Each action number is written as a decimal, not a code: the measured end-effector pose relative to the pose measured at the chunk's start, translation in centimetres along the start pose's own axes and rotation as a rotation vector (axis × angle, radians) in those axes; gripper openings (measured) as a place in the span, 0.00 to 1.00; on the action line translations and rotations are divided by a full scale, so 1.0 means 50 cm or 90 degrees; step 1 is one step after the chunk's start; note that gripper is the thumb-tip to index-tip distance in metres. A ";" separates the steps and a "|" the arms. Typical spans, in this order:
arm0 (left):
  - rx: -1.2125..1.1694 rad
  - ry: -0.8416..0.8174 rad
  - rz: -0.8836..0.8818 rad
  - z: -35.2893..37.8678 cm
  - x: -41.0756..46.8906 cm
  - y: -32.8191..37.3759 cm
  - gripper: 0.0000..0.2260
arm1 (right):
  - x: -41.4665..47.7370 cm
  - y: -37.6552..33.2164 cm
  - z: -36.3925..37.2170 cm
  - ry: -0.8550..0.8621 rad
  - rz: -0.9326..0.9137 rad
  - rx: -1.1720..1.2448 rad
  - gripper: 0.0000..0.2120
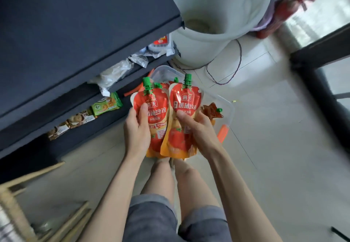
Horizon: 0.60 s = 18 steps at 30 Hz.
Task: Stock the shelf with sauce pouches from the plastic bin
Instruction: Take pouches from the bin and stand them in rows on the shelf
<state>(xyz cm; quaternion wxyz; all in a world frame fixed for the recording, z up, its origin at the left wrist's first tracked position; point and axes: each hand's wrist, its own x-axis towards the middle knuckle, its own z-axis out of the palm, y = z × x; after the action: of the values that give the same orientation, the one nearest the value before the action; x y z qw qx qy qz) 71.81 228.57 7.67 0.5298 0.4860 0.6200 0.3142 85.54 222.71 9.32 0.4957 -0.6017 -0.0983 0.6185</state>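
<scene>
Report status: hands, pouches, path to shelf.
Left hand and right hand each grip one sauce pouch. More in plastic bin. Path to shelf open.

Single head-worn wide-angle view, looking steeply down past person's own forearms and knees toward tiled floor [265, 128]. Lens sitting close above both hands: left hand [137, 130] and right hand [198, 128] filling frame centre. Dark shelf unit [75, 33] running along upper left, edges bending with wide-angle distortion. Clear plastic bin [225, 107] lying on floor just beyond hands, centre right. White bucket [217, 14] at top centre. No second view sharing scene.
</scene>
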 end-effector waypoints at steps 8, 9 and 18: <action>-0.182 -0.074 0.000 -0.229 -0.098 0.187 0.13 | -0.126 -0.126 0.199 -0.131 -0.060 -0.098 0.10; -0.168 -0.049 0.026 -0.259 -0.106 0.208 0.14 | -0.140 -0.136 0.230 -0.144 -0.074 -0.103 0.09; -0.140 0.161 0.171 -0.554 -0.132 0.332 0.05 | -0.243 -0.187 0.549 -0.180 -0.238 -0.133 0.11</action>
<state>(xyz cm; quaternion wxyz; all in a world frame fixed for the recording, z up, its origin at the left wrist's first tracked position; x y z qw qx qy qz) 49.39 231.32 31.68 0.4509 0.4603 0.5731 0.5063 64.44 231.41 30.94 0.5178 -0.5284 -0.3398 0.5806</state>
